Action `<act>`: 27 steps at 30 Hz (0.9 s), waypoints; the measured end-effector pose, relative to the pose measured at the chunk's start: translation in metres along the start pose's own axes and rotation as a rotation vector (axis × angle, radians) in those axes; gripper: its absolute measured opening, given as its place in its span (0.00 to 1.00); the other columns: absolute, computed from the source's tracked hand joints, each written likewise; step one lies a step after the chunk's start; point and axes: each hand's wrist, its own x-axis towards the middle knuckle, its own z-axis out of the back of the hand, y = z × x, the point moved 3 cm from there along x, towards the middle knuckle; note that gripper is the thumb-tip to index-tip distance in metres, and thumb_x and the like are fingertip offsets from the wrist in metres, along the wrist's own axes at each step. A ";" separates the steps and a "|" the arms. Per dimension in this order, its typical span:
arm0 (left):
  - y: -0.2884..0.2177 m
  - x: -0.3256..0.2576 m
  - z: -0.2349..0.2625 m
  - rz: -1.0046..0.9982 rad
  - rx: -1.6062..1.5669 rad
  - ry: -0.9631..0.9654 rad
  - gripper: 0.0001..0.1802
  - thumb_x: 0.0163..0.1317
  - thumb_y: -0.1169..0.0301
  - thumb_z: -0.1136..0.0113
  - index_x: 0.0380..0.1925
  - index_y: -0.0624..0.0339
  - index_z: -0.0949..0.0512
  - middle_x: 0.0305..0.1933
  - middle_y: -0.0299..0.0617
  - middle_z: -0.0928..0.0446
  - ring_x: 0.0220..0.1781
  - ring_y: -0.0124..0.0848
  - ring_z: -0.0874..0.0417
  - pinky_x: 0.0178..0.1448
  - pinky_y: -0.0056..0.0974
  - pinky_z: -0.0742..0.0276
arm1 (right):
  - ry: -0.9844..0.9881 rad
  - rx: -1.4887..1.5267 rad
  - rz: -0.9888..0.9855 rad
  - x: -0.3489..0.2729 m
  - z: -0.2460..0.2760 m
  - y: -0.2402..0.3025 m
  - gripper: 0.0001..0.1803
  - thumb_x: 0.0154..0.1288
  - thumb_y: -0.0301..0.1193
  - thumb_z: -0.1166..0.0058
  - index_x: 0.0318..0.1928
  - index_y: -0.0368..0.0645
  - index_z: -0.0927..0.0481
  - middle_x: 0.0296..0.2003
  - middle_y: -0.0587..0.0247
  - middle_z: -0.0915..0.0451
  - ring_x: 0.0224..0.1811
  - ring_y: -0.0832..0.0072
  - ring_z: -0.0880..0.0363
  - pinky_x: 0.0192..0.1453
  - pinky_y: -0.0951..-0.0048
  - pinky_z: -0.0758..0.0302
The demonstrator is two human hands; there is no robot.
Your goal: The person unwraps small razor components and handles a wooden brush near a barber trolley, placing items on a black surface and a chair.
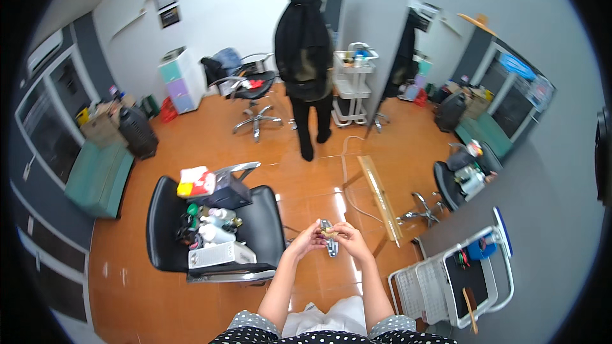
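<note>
While a person in black (305,57) stands far off on the orange floor (191,153), the left hand (309,240) and right hand (347,237) meet in the near centre, fingers closed together around a narrow silver metal hair clipper (329,240) held upright between them. Just left sits a black salon chair (268,229) piled with bottles and a white box (220,256); a white wire trolley (440,280) stands near right. Handling looks best kept steady, both hands pinching close to the clipper's top, thumbs guiding rather than squeezing.

Glossy orange floor (210,146), shiny black leather-look salon chair (264,223), metal clipper (329,246), white plastic trolley (440,280)
</note>
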 end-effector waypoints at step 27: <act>0.326 0.065 -0.446 0.311 0.368 0.363 0.06 0.55 0.72 0.42 0.31 0.62 0.27 0.29 0.38 0.27 0.30 0.26 0.24 0.37 0.29 0.21 | -1.127 -1.037 -1.031 -0.545 0.334 -0.077 0.25 0.54 0.33 0.50 0.55 0.52 0.34 0.50 0.60 0.31 0.56 0.62 0.38 0.55 0.39 0.46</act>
